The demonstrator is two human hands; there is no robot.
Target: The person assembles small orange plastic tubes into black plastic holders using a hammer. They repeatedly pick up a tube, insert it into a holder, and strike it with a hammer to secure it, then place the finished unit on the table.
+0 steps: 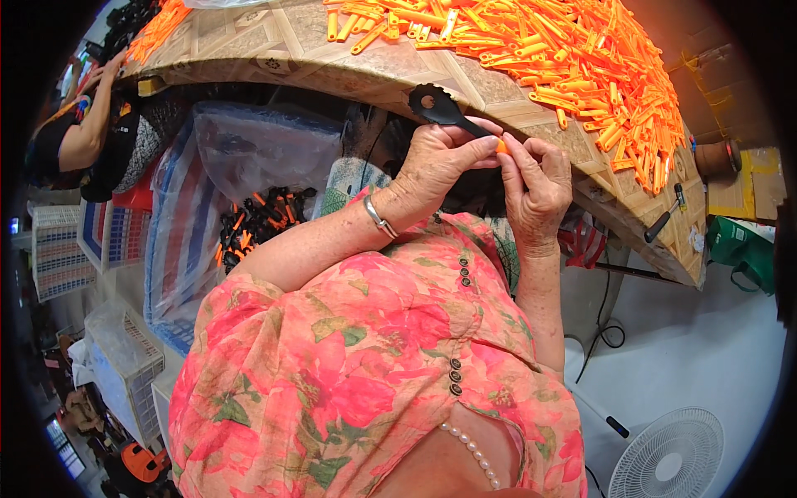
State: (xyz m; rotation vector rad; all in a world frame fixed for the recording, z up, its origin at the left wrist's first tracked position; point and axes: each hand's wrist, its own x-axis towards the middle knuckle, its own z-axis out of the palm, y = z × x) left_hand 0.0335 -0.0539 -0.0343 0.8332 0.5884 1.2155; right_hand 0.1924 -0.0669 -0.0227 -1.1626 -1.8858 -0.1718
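Note:
Just off the table's near edge, my left hand (427, 170) is closed on a black plastic tool (448, 114) with a toothed round head and a hole through it. The head points away to the left, and its handle runs back toward my fingertips. A small orange plastic piece (501, 147) shows at the handle's end, pinched between the fingertips of both hands. My right hand (535, 187) is closed on that orange piece with thumb and forefinger; most of the piece is hidden, and I cannot tell how far it sits in the handle.
A large heap of orange plastic strips (581, 75) covers the far right of the patterned table (274, 54). A black-handled tool (662, 222) lies near the right edge. Left, a striped bag (170, 249) holds black and orange pieces (264, 220). A fan (668, 465) stands lower right; another person (79, 137) sits left.

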